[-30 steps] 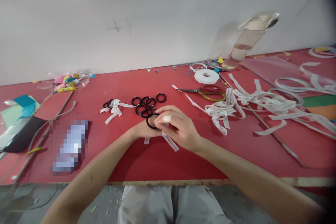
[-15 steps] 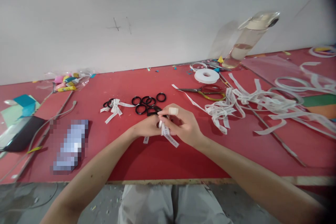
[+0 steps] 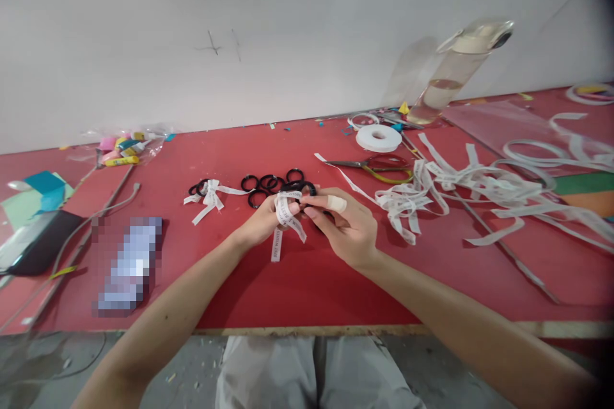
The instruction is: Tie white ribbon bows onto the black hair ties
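Two hands, close together at center frame, both on one white printed ribbon [image 3: 283, 209]. Left hand [image 3: 259, 222] clamps the ribbon, which loops over its fingertips, two tails hanging down. Right hand [image 3: 352, 227], one bandage [image 3: 336, 204] on a finger, has thumb and forefinger pinched at the loop's right side; can't tell if it grips a black hair tie too. Ribbon sits between the hands, in front of the loose ties. Black band [image 3: 308, 188] right at the fingertips; more black under the right hand, partly hidden, count unclear.

Loose black hair ties [image 3: 250, 183] just beyond the left hand: at least five, some overlapping, exact count unclear. Left of those, one ribbon bow [image 3: 210, 195] with about two black ties at its left side.

Right of hands: one pair of scissors [image 3: 378, 168], handles red and yellow-green; one white spool [image 3: 378, 138] behind it; one tangled ribbon pile [image 3: 407, 201], strips too mixed to count, spreading to right of frame. One water bottle [image 3: 444, 73], upper right, part filled.

Left of frame: one pixelated object [image 3: 132, 262], one dark case [image 3: 43, 243], one white cable [image 3: 119, 204], one clear bag [image 3: 151, 144] with several colored pieces. All on one red counter [image 3: 307, 294].
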Tool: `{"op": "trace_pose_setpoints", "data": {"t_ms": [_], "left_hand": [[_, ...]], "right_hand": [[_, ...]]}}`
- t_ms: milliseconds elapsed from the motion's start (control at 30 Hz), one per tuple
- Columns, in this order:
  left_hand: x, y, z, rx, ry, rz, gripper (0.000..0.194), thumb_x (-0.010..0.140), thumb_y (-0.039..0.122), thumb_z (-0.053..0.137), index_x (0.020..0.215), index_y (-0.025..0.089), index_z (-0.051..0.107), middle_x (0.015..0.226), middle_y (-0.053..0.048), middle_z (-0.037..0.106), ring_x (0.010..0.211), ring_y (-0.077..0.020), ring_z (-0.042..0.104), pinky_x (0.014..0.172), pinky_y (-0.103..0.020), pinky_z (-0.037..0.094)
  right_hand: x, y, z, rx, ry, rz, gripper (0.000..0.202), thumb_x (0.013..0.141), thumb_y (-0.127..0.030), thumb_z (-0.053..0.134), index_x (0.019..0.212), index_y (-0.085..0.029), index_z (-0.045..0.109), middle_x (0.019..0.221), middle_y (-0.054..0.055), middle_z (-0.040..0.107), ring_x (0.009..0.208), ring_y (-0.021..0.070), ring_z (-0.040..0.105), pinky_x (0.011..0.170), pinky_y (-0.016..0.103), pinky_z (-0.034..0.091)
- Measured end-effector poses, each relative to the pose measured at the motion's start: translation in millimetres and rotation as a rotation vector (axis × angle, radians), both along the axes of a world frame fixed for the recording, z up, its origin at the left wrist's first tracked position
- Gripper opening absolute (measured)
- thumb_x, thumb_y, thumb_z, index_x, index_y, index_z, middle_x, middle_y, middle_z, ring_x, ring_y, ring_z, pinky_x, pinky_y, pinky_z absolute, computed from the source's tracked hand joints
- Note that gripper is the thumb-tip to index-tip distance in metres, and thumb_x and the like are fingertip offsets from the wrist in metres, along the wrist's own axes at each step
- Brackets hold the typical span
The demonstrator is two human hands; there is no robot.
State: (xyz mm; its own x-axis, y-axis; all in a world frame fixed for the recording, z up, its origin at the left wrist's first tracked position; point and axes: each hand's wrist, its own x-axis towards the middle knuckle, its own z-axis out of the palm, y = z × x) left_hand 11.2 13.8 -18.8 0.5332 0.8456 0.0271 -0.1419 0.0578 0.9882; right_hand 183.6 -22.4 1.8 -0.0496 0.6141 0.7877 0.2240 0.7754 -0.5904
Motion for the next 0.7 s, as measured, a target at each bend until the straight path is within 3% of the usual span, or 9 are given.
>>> {"op": "trace_pose_setpoints", "data": {"t_ms": [100, 167, 333, 433, 567, 700], "left_hand": [[2, -1, 0.1, -0.052, -0.021, 0.020, 0.064, 0.065, 0.075, 0.072, 0.078, 0.014, 0.060, 0.062, 0.002, 0.050, 0.049, -0.0040, 0.032, 0.049, -0.022, 0.025], [4, -2, 1.3, -0.064, -0.019, 0.005, 0.066, 0.063, 0.078, 0.071, 0.075, 0.015, 0.057, 0.058, 0.004, 0.046, 0.047, -0.0038, 0.031, 0.048, -0.021, 0.025], [6, -3, 4.0, -0.106, -0.046, 0.018, 0.071, 0.060, 0.085, 0.066, 0.074, 0.017, 0.048, 0.051, 0.009, 0.035, 0.044, -0.0030, 0.022, 0.043, -0.020, 0.017], [7, -3, 7.1, -0.130, -0.083, 0.044, 0.072, 0.058, 0.085, 0.068, 0.079, 0.017, 0.052, 0.051, 0.010, 0.032, 0.044, -0.0031, 0.021, 0.043, -0.020, 0.016], [6, -4, 14.0, -0.093, -0.105, 0.036, 0.079, 0.064, 0.084, 0.064, 0.100, 0.014, 0.064, 0.055, 0.009, 0.034, 0.046, -0.0035, 0.021, 0.045, -0.021, 0.017], [4, -5, 14.5, -0.036, -0.105, 0.044, 0.086, 0.072, 0.084, 0.056, 0.123, 0.014, 0.061, 0.059, 0.007, 0.040, 0.047, -0.0046, 0.025, 0.046, -0.020, 0.019]], "right_hand": [[-2, 0, -3.6, -0.084, 0.066, 0.037, 0.016, 0.090, -0.020, 0.067, 0.103, -0.026, 0.073, 0.103, 0.005, 0.071, 0.097, 0.0196, 0.070, 0.075, 0.032, 0.063], [-2, 0, -4.4, -0.139, 0.072, 0.065, 0.013, 0.091, -0.023, 0.066, 0.101, -0.026, 0.073, 0.102, 0.006, 0.071, 0.095, 0.0189, 0.071, 0.072, 0.030, 0.063], [-3, 1, -5.2, -0.193, 0.006, 0.136, 0.012, 0.092, -0.022, 0.065, 0.102, -0.025, 0.070, 0.108, 0.006, 0.072, 0.104, 0.0209, 0.069, 0.092, 0.040, 0.059], [-3, 1, -3.9, -0.143, 0.020, 0.122, 0.009, 0.089, -0.019, 0.068, 0.097, -0.024, 0.066, 0.108, 0.006, 0.068, 0.105, 0.0209, 0.068, 0.093, 0.041, 0.058], [-5, -1, 0.8, 0.006, -0.045, 0.028, 0.007, 0.089, -0.017, 0.065, 0.087, -0.023, 0.064, 0.097, 0.005, 0.064, 0.096, 0.0192, 0.066, 0.087, 0.038, 0.057], [-6, -2, -0.8, -0.143, -0.150, 0.027, 0.009, 0.092, -0.030, 0.065, 0.093, -0.022, 0.060, 0.086, 0.003, 0.066, 0.078, 0.0161, 0.065, 0.071, 0.030, 0.055]]}}
